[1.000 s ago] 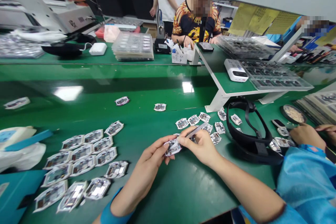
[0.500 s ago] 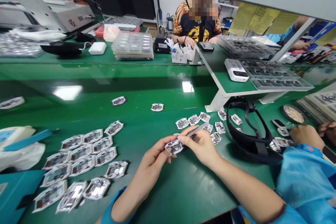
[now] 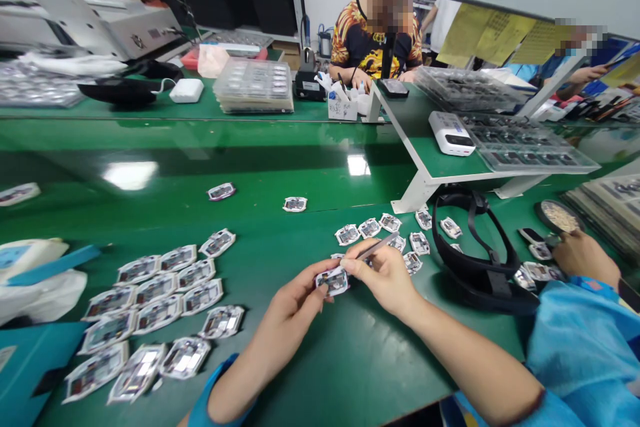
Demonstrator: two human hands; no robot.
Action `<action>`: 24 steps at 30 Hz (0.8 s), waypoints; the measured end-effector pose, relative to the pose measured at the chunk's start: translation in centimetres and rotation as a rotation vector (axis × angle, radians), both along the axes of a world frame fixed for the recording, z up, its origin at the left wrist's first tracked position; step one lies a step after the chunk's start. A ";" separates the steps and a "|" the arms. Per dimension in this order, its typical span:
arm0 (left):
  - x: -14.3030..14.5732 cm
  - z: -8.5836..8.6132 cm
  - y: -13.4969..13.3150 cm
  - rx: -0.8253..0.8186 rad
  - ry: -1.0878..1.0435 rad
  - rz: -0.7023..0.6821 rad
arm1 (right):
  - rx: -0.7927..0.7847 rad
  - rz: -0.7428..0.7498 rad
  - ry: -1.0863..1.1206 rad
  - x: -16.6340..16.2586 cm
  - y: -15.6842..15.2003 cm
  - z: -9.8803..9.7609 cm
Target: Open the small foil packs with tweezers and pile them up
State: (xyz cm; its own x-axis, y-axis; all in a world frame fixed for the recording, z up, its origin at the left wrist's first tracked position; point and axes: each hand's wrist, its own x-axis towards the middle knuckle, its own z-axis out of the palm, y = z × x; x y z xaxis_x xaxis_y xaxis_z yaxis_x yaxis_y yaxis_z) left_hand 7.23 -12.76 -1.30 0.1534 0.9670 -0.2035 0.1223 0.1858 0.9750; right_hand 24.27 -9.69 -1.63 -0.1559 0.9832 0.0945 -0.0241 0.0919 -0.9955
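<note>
Between the fingers of my left hand point(image 3: 296, 303) is a small white watch-like casing point(image 3: 336, 282) with electronic parts inside, its open side facing up. My right hand point(image 3: 383, 277) pinches a thin grey tool that looks like tweezers point(image 3: 377, 246). The tool's tip end is at the casing's upper edge, partly hidden by my fingers. Several similar casings point(image 3: 159, 289) lie in rows on the green bench to the left of my hands. A smaller group of casings point(image 3: 370, 227) lies just beyond my right hand.
A black head strap device point(image 3: 480, 253) stands to the right, beside a co-worker's hand point(image 3: 585, 257) near a round dish point(image 3: 557, 216). A raised shelf point(image 3: 417, 167) carries a white power bank point(image 3: 451, 133) and clear trays point(image 3: 535, 143). Another person point(image 3: 375, 40) sits opposite.
The casing in my left hand has tilted slightly, showing more of its inside. My right hand stays nearly in place. The co-worker's hand on the right has reached to the round dish.
</note>
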 end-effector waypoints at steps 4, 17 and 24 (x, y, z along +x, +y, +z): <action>-0.2 0.3 0.1 0.025 0.029 -0.035 | 0.040 0.006 -0.035 0.0 -0.2 0.2; -0.4 -0.1 0.3 -0.017 0.087 -0.036 | 0.068 -0.006 -0.058 -0.2 -0.2 0.3; -2.2 -0.8 2.0 0.126 0.229 -0.091 | 0.113 -0.057 -0.108 0.0 -0.5 0.2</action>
State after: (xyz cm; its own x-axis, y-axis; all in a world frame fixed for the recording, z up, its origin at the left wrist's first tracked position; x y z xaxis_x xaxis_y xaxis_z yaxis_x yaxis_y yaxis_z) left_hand 4.99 -10.76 -2.13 0.2046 0.9712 -0.1217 0.3532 0.0427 0.9346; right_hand 24.24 -10.21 -1.39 -0.1156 0.9749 0.1904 0.0905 0.2012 -0.9754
